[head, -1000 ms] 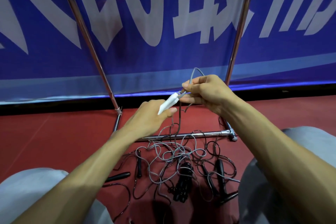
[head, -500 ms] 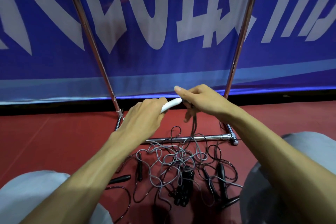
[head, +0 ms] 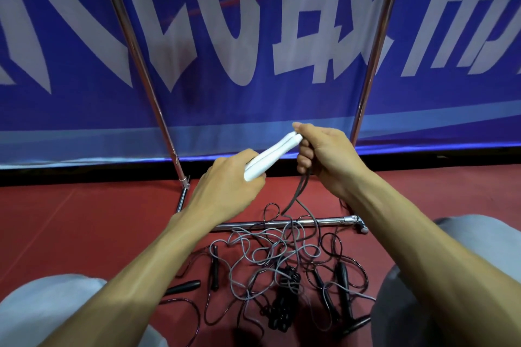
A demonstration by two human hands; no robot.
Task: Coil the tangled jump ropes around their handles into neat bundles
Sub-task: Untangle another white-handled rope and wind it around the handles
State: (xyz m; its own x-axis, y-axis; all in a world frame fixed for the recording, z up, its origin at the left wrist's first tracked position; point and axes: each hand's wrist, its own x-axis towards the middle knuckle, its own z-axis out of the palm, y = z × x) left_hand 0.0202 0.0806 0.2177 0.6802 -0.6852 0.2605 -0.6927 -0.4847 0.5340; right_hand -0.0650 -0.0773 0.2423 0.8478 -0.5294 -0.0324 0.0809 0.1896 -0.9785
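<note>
Two white handles (head: 272,155) lie side by side, held up above the floor. My left hand (head: 225,186) grips their lower end. My right hand (head: 324,158) pinches their upper end and holds the grey rope (head: 298,194), which hangs down from my fingers. That grey rope runs into a tangled heap (head: 270,256) on the red floor, mixed with thin black ropes. Several black handles lie in the heap, one at the left (head: 183,287) and others at the right (head: 342,287). A coiled black bundle (head: 284,301) sits in the middle.
A chrome stand's base bar (head: 324,221) crosses the floor just behind the heap, with two slanted poles (head: 141,65) rising before a blue banner (head: 253,36). My grey-trousered knees (head: 42,315) flank the ropes on both sides.
Both white handles now show together, tilted up to the right. My right hand has dropped from its raised loop to the handle tips, and the grey rope hangs straight below it.
</note>
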